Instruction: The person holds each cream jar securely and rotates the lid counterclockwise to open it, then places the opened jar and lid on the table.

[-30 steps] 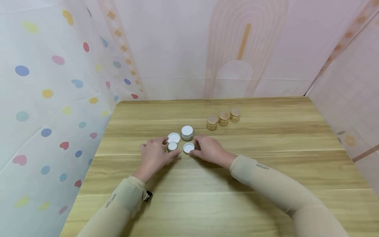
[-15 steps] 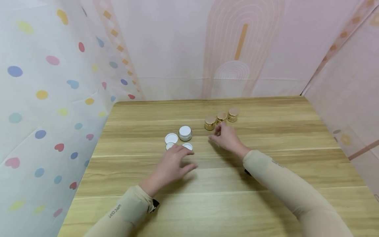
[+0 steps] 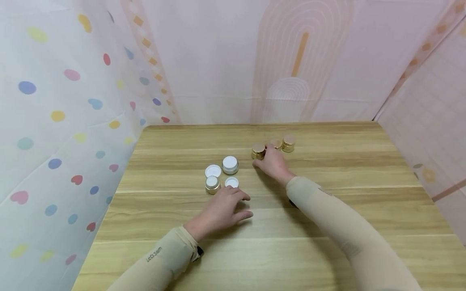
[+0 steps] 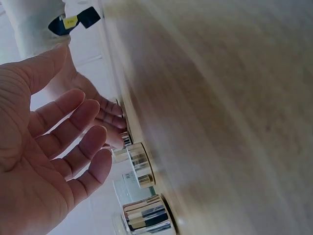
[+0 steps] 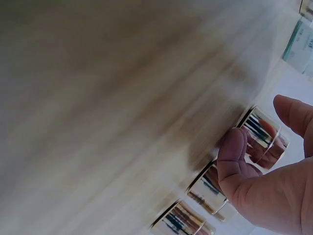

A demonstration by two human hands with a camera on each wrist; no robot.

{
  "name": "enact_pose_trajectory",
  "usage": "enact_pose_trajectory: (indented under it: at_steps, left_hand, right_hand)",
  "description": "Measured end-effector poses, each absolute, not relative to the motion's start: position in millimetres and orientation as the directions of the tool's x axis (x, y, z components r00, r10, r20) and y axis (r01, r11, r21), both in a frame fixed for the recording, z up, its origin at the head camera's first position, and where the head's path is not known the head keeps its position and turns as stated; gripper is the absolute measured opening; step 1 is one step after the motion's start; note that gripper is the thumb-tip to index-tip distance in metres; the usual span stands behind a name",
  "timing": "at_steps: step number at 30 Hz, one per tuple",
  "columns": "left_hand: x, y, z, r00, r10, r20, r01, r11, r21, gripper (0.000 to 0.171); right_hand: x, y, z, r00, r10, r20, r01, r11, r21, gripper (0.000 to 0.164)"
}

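In the head view my right hand (image 3: 272, 163) reaches to the leftmost of three small gold jars (image 3: 258, 151) at the back. The right wrist view shows its bent fingers (image 5: 232, 149) at the side of that gold jar, between it and the middle jar (image 5: 209, 191), with the thumb apart from the jar. My left hand (image 3: 225, 208) is held over the table, palm turned right, fingers loosely bent and holding nothing. Just beyond it lie a small upturned lid (image 3: 231, 182) with a white inside and a gold jar with a white top (image 3: 212, 184).
A larger glass jar with a white top (image 3: 230, 165) stands behind the small lid. Beside it a bigger white upturned lid (image 3: 212, 171) lies flat. The third gold jar (image 3: 289, 144) is furthest right on the wooden table (image 3: 327, 194). Patterned cloths hang behind and at both sides.
My right hand has left the small upturned lid and moved back and right to the gold jars. My left hand has let go of the white-topped gold jar and drawn nearer.
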State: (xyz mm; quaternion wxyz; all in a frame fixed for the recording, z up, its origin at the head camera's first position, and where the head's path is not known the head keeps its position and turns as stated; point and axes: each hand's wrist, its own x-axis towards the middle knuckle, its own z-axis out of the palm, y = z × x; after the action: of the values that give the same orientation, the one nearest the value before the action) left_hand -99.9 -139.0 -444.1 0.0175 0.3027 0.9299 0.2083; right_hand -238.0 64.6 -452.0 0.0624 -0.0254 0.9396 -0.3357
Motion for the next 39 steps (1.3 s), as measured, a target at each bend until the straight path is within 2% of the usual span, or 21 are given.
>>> enact_pose_trajectory:
  at_steps: [3,9,18,24,29,35,39]
  left_hand:
    - [-99.8,-137.4,-444.8,-0.813,0.576,0.089,0.56,0.73,0.392,0.041]
    - [-99.9,-133.9,-447.6,-0.802,0.589,0.104,0.579,0.722,0.378,0.042]
    - [-101.7,-132.5,-448.8,-0.799,0.588,0.125,0.585,0.714,0.384,0.04]
    - [-103.3,-130.6,-449.0,-0.811,0.572,0.121,0.568,0.722,0.396,0.04]
    - [-107.6,-125.5,-448.1,-0.858,0.503,0.105,0.487,0.732,0.476,0.043]
    - [-117.6,-111.9,-441.3,-0.9,0.423,0.1,0.401,0.718,0.569,0.062]
    - [-126.2,-101.3,-438.6,-0.864,0.483,0.141,0.463,0.656,0.596,0.057]
  right_hand:
    - [-243.5,61.4,-452.9,-0.993,-0.075,-0.095,-0.003,0.802,-0.597,0.081]
    - [-246.5,59.7,-453.6,-0.995,-0.074,-0.067,-0.026,0.837,-0.547,0.072]
    - [-216.4,87.2,-452.7,-0.95,-0.311,0.034,-0.276,0.781,-0.561,0.053]
    - [-198.1,118.5,-451.8,-0.944,-0.322,0.064,-0.298,0.759,-0.579,0.04]
    - [-183.5,134.7,-445.3,-0.918,-0.377,0.123,-0.374,0.717,-0.589,0.023]
    - [-165.5,137.0,-439.4,-0.847,-0.511,0.143,-0.476,0.613,-0.631,0.017]
    - [-155.9,135.5,-439.2,-0.781,-0.585,0.217,-0.583,0.56,-0.588,0.036]
